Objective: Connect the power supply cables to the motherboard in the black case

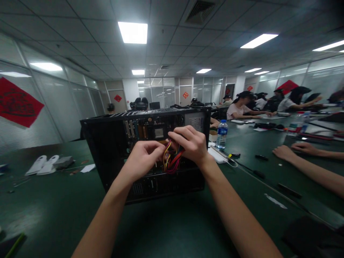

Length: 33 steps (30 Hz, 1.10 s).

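A black computer case [96,150] stands on the green table before me, its side open. Inside it show a motherboard with several card slots [137,129] and a power supply [194,121] at the upper right. A bundle of yellow, red and black power cables [174,163] hangs in front of the board. Around the top of that bundle my right hand [190,143] is closed. From the left, my left hand [146,157] pinches at the bundle with thumb and forefinger together. The exact cable end between those fingertips is hidden.
Right of the case are a water bottle [221,134] and a white box-like device [217,154] with a cable. Another person's hands [285,152] rest on the table at the right. White gloves [44,165] and a grey block [63,162] lie at the left.
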Each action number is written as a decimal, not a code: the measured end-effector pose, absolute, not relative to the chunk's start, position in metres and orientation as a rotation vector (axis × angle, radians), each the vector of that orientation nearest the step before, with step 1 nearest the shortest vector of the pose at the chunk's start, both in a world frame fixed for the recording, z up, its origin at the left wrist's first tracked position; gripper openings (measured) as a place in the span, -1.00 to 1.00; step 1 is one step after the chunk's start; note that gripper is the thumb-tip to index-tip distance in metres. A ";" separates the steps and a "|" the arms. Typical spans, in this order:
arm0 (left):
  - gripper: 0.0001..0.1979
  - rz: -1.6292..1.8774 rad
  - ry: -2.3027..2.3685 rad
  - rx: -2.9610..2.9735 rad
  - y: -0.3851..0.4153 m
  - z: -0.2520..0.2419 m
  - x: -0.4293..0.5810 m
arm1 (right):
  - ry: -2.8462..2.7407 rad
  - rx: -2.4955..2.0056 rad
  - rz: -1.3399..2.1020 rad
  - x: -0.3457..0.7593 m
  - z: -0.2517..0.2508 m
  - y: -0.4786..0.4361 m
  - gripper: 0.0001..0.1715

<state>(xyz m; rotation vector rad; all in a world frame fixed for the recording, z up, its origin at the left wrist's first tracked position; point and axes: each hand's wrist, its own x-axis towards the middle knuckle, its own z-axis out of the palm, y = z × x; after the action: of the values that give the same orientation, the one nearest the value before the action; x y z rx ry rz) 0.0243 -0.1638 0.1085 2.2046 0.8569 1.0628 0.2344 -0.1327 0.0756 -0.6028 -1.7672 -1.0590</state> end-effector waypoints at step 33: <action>-0.76 1.082 1.208 2.754 -0.160 0.115 0.004 | -1.836 -0.640 -1.291 0.216 0.079 -0.135 -0.69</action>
<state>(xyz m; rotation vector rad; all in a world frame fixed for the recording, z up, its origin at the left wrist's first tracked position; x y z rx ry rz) 0.0045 -0.1601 0.1150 2.7544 1.2078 1.0816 0.2163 -0.1351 0.0793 -0.6398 -1.8361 -1.2906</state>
